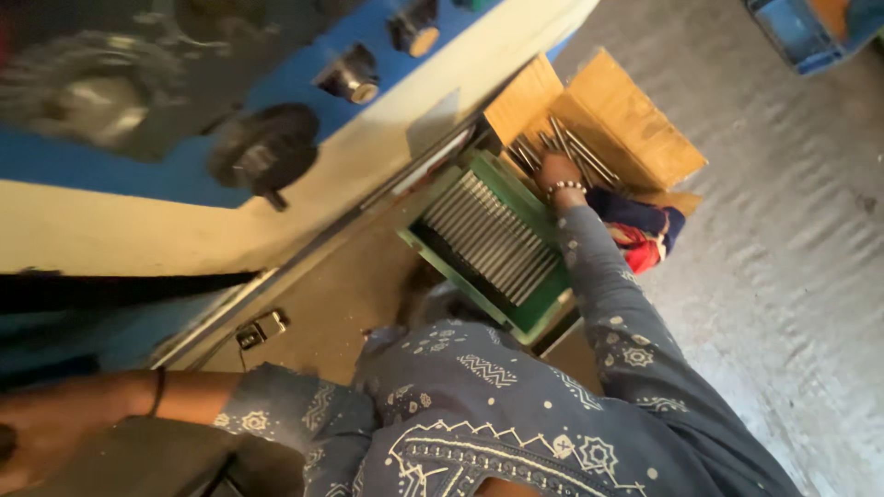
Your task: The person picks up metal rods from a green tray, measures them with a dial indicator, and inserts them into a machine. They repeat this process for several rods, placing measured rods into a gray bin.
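We stretch our right hand [558,172] out, arm straight, fingers closed around metal rods [580,152] in the cardboard box [635,110] beside the green tray [539,308]; our left hand [41,428] rests low, its grip unclear.

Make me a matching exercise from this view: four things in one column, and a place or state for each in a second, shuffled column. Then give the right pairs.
Things:
1. right hand
2. green tray
3. cardboard box
4. red and blue cloth

Places or states:
A. filled with a row of metal rods
B. lying beside the box, by the sleeve
C. open, with loose metal rods inside
D. reaching into the box among the rods

Pairs: 1-D, 2-A, 3-C, 4-B
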The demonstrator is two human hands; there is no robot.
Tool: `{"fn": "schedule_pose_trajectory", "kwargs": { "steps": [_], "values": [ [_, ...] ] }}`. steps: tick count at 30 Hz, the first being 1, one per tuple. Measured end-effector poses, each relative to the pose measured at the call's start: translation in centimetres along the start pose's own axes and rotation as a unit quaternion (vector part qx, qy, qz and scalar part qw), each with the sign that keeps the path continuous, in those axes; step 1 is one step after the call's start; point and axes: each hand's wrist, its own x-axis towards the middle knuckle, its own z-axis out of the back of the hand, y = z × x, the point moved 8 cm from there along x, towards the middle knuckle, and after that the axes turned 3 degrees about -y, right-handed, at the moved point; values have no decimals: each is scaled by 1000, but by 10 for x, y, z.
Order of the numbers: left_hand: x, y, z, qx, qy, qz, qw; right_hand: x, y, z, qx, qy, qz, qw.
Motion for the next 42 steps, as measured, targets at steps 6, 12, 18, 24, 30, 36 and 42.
{"fn": "schedule_pose_trajectory", "kwargs": {
  "steps": [6, 12, 18, 24, 30, 36, 42],
  "values": [
    [-4, -42, 3, -63, 3, 65, 996, -7, -4, 6, 39, 5, -52, 998],
    [20, -40, -2, -49, -11, 16, 999, -26, -9, 29, 266, -126, -72, 953],
    [67, 17, -25, -97, 2, 15, 995, -117, 33, 41, 725, -157, 58, 668],
    [114, 112, -58, -57, 49, 82, 994, -247, 190, 54, 757, -71, 192, 621],
    [166, 181, -83, -26, 54, 46, 997, -323, 339, 24, 745, 96, 250, 611],
    [201, 169, -84, -87, 71, 50, 992, -351, 445, -2, 701, 266, 282, 599],
    [212, 131, -76, -53, 88, 33, 994, -325, 533, -46, 319, 224, 386, 836]
  ]
}}
